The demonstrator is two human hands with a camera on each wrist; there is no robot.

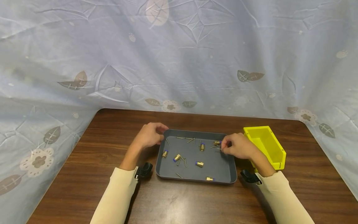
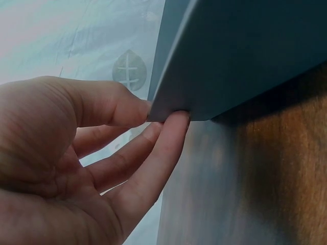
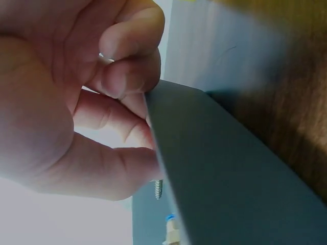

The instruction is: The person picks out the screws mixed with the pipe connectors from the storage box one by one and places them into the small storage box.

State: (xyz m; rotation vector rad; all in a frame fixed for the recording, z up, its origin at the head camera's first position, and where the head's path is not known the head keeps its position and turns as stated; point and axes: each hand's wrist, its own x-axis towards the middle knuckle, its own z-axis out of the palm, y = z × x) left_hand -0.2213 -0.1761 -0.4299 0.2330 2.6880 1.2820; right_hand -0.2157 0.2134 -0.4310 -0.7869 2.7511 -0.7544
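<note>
A grey shallow tray (image 1: 181,178) lies on the table with several brass fittings (image 1: 199,164) with blue collars and several thin screws (image 1: 185,162) scattered in it. At the tray's far left corner, my left hand (image 1: 149,135) holds the rim; in the left wrist view the thumb and fingertips meet the tray's wall (image 2: 230,61). My right hand (image 1: 238,146), over the tray's right side, pinches a screw (image 1: 219,148) between thumb and finger. Its threaded end (image 3: 159,189) pokes out below the thumb in the right wrist view, while the rest is hidden by the fingers.
A yellow open-fronted bin (image 1: 272,146) stands right of the tray, partly behind my right forearm. The brown wooden table (image 1: 92,155) ends at a patterned cloth (image 1: 195,62) hanging behind it. Black straps with cameras (image 1: 250,177) sit on both wrists.
</note>
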